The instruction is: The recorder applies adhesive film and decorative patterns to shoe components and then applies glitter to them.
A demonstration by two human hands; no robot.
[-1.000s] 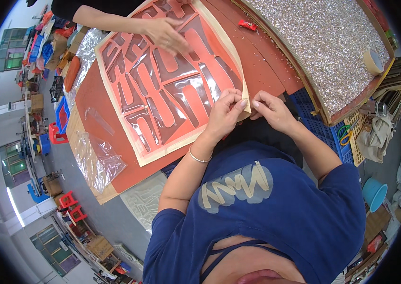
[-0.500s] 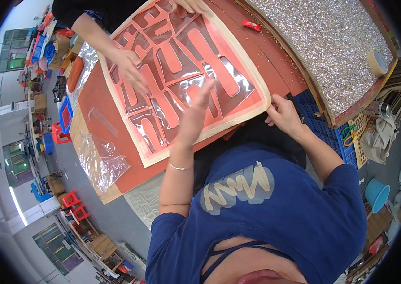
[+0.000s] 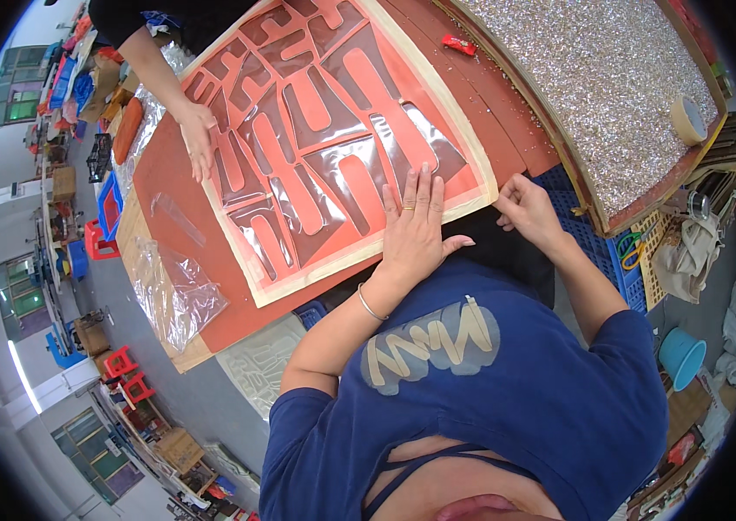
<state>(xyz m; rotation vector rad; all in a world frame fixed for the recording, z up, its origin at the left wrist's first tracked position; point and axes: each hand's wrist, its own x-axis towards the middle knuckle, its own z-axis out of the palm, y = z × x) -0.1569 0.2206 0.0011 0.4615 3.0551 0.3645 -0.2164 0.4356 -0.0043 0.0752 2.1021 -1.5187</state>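
Note:
A red panel with a cream border point(image 3: 359, 282) lies across the table, covered by glossy clear film point(image 3: 338, 187) with rounded cut-out shapes. My left hand point(image 3: 413, 221) rests flat near its front edge, fingers stretched out and thumb to the side. At the front right corner, my right hand point(image 3: 529, 213) has its thumb and fingers pinched together; what they hold, if anything, is too small to make out. Across the table, a co-worker's hand point(image 3: 198, 135) hangs open over the panel's left edge.
A shallow tray of glittering chips point(image 3: 594, 95) stands at the right, with a roll of tape point(image 3: 689, 120) on it. Blue crates point(image 3: 602, 247) and green-handled scissors point(image 3: 631, 252) sit below. Crumpled clear plastic point(image 3: 173, 295) lies on the red tabletop's left corner point(image 3: 238, 321).
My left hand has come down from above the panel and moved right, onto its front edge. The co-worker's hand has moved left, off the middle of the film. My right hand stays near the corner.

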